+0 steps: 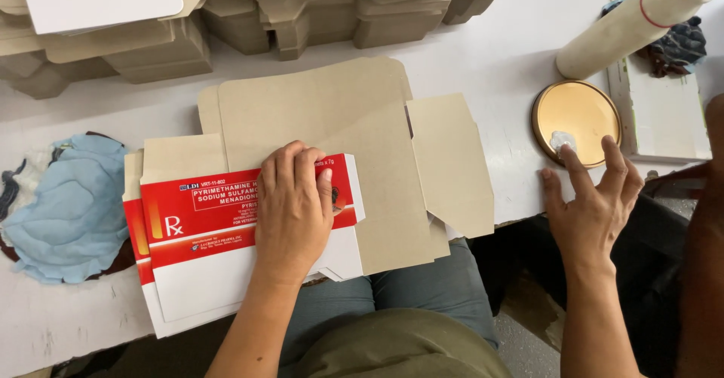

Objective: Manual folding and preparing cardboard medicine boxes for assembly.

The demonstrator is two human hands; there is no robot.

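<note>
The left hand [292,208] lies flat, fingers pressed together, on a red-and-white flat carton [226,235] at the near edge of the white tabletop [498,54]. The right hand [592,205], fingers spread, reaches to white paste in a round golden lid [577,114].

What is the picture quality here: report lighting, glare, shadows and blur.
Head view: soft, even light; faint shadows under the left hand and the flat cardboard blank. Mild sheen on the gold lid near the right hand, no harsh glare. Centre sharp; the stacked cartons at the top edge look slightly soft.
</note>
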